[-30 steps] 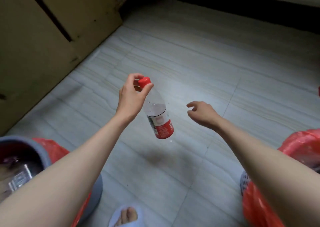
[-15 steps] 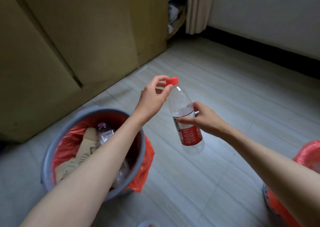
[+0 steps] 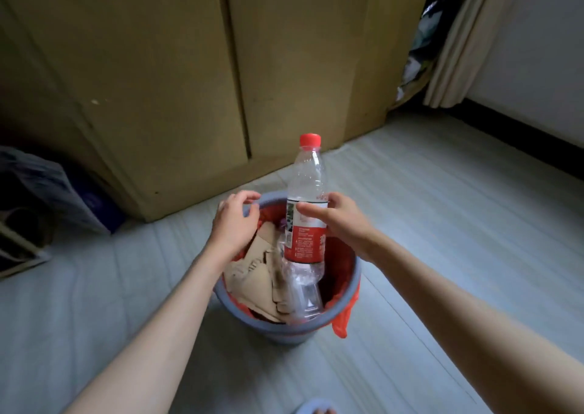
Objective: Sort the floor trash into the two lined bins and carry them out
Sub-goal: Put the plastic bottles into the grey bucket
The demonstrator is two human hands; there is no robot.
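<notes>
Since half a second ago, the left hand [image 3: 234, 224] has let go of the red cap and now hovers, fingers loosely curled and empty, over the blue bin's [image 3: 354, 290] far rim. Upright above the bin's opening, the bottle [image 3: 305, 211] is gripped at its label by the right hand [image 3: 343, 220]. Bare floor [image 3: 442, 224] lies open to the right; cabinet doors [image 3: 189, 81] stand close behind.

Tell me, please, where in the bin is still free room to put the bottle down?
The bin is crowded on its left and middle: cardboard and a clear bottle fill it. A dark gap stays on the right, between that bottle and the red liner. The right hand holds the bottle upright above; the left hand hovers over the far-left rim.
</notes>
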